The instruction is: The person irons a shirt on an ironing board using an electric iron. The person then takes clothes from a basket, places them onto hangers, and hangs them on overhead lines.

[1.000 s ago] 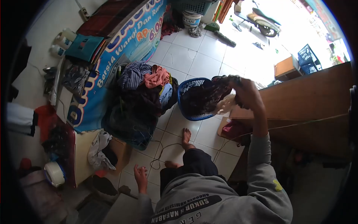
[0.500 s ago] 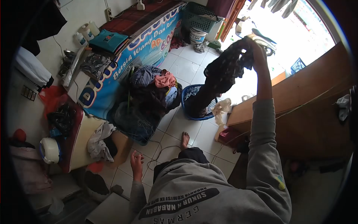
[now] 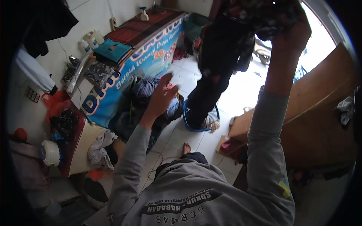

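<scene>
High at the upper right, my right hand (image 3: 292, 39) grips a dark patterned garment (image 3: 226, 49). The cloth hangs in a long dark length, and its lower end reaches into a blue plastic basket (image 3: 184, 113) on the floor. Some light cloth (image 3: 214, 125) shows at the basket's front rim. My left hand (image 3: 163, 96) is raised with its fingers apart and nothing in them, slightly blurred. Behind it, partly covered by it, sits a heap of laundry (image 3: 145, 88) with striped and pink pieces. The fingers of my right hand are partly hidden by the cloth.
A counter with a blue printed banner (image 3: 132, 69) runs along the left, with bottles and folded items on top. A wooden cabinet (image 3: 301, 113) stands at the right. Cables (image 3: 152, 169) lie on the tiles near my bare foot (image 3: 186, 148). A bright doorway opens beyond.
My right hand has risen closer to the camera, pulling the dark garment higher above the basket. My left hand has come up from low beside me to in front of the laundry heap.
</scene>
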Demonstrator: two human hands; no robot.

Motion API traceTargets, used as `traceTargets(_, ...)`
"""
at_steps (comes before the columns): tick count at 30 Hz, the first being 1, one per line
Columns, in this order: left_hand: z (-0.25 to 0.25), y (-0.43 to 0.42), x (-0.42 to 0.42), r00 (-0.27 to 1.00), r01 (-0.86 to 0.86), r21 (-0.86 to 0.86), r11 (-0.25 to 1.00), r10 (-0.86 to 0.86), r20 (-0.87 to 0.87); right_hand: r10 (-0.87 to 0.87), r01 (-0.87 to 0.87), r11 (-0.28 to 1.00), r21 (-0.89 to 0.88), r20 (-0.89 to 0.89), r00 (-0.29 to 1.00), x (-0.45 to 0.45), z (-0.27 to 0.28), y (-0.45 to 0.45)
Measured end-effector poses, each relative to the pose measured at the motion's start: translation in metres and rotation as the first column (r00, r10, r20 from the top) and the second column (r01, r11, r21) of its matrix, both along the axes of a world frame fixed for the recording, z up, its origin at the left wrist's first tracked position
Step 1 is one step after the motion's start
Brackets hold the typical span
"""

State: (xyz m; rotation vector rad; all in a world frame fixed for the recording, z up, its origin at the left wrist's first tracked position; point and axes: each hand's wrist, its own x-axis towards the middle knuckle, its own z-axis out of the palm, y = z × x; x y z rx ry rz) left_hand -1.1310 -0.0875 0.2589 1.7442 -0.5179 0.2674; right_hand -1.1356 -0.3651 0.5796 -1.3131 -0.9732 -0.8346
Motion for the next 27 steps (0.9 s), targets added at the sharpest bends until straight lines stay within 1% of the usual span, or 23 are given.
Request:
traceTargets(1,0.028,-0.018,0.017,0.989,-0.076,0.085,0.993,0.065,0.133,0.116,-0.122,0.985,0.122,0.054,0.992,0.000,0.011,0.020)
traceTargets(2,0.032,-0.028,0.036,0.979,0.104,-0.058,0.993,-0.092,0.184,0.192,-0.208,0.963,0.171,0.104,0.976,-0.002,0.025,0.034)
traceTargets(3,0.035,-0.038,0.057,0.936,0.301,-0.180,0.936,-0.255,0.241,0.264,-0.293,0.933,0.210,0.158,0.952,-0.003,0.039,0.048)
traceTargets(4,0.047,-0.033,0.047,0.892,0.450,-0.330,0.830,-0.403,0.203,0.231,-0.256,0.939,0.227,0.131,0.964,0.002,0.049,0.038)
traceTargets(5,0.058,-0.028,0.039,0.823,0.552,-0.478,0.683,-0.540,0.180,0.200,-0.219,0.944,0.246,0.101,0.975,0.012,0.059,0.021)
traceTargets(6,0.105,-0.020,0.005,0.910,0.412,-0.327,0.850,-0.399,0.109,0.169,-0.182,0.947,0.265,0.071,0.983,0.025,0.070,0.001)
traceTargets(7,0.132,-0.012,-0.016,0.971,0.239,-0.156,0.958,-0.232,0.061,0.137,-0.142,0.947,0.288,0.038,0.990,0.036,0.078,-0.019)
traceTargets(8,0.134,0.005,-0.019,0.974,0.221,-0.152,0.963,-0.212,0.074,0.106,-0.101,0.945,0.310,0.001,0.994,0.045,0.085,-0.035)
traceTargets(9,0.133,0.030,-0.021,0.982,0.147,-0.419,0.896,-0.184,-0.047,0.008,-0.012,0.957,0.290,0.015,1.000,0.046,0.087,-0.041)
traceTargets(10,0.144,0.053,-0.034,0.969,0.036,-0.648,0.761,-0.185,-0.164,-0.091,0.080,0.958,0.275,0.029,0.995,0.043,0.089,-0.043)
traceTargets(11,0.155,0.076,-0.048,0.990,-0.006,-0.646,0.763,-0.087,-0.112,-0.176,0.174,0.950,0.261,-0.019,0.984,0.038,0.086,-0.043)
traceTargets(12,0.176,0.098,-0.071,0.998,-0.049,-0.646,0.762,0.015,-0.058,-0.199,0.202,0.946,0.253,-0.037,0.979,0.039,0.084,-0.043)
traceTargets(13,0.180,0.136,-0.075,0.999,-0.037,-0.584,0.811,0.045,0.000,-0.222,0.229,0.942,0.244,-0.054,0.973,0.039,0.082,-0.042)
traceTargets(14,0.195,0.158,-0.090,0.994,-0.032,-0.542,0.840,0.084,0.072,-0.063,0.104,0.960,0.260,-0.163,0.985,0.048,0.079,-0.048)
traceTargets(15,0.211,0.179,-0.106,0.982,-0.033,-0.502,0.864,0.122,0.145,0.037,0.021,0.963,0.268,-0.208,0.977,0.049,0.080,-0.038)
traceTargets(16,0.229,0.192,-0.128,0.975,-0.058,-0.502,0.863,0.156,0.156,0.132,-0.057,0.957,0.284,-0.255,0.958,0.048,0.080,-0.026)
traceTargets(18,0.257,0.217,-0.167,0.967,-0.069,-0.473,0.878,0.176,0.186,0.383,-0.276,0.912,0.305,-0.388,0.838,0.041,0.081,-0.003)
traceTargets(19,0.266,0.227,-0.184,0.964,-0.109,-0.513,0.851,0.216,0.153,0.309,-0.218,0.944,0.248,-0.426,0.850,0.047,0.086,0.004)
traceTargets(20,0.276,0.163,-0.176,0.955,-0.159,-0.473,0.867,0.256,0.148,0.368,-0.259,0.920,0.293,-0.425,0.827,0.093,0.062,-0.058)
traceTargets(22,0.300,0.161,-0.192,0.958,-0.222,-0.509,0.831,0.284,0.046,0.360,-0.292,0.932,0.214,-0.465,0.809,0.114,0.061,-0.043)
traceTargets(24,0.313,0.169,-0.195,0.945,-0.251,-0.463,0.850,0.318,0.071,0.379,-0.354,0.924,0.147,-0.486,0.787,0.115,0.063,-0.015)
traceTargets(26,0.329,0.169,-0.198,0.955,-0.243,-0.423,0.873,0.292,0.054,0.328,-0.201,0.940,0.277,-0.562,0.759,0.175,0.066,-0.010)
traceTargets(27,0.336,0.175,-0.194,0.970,-0.194,-0.391,0.900,0.234,0.058,0.348,-0.219,0.933,0.285,-0.568,0.746,0.180,0.068,-0.008)
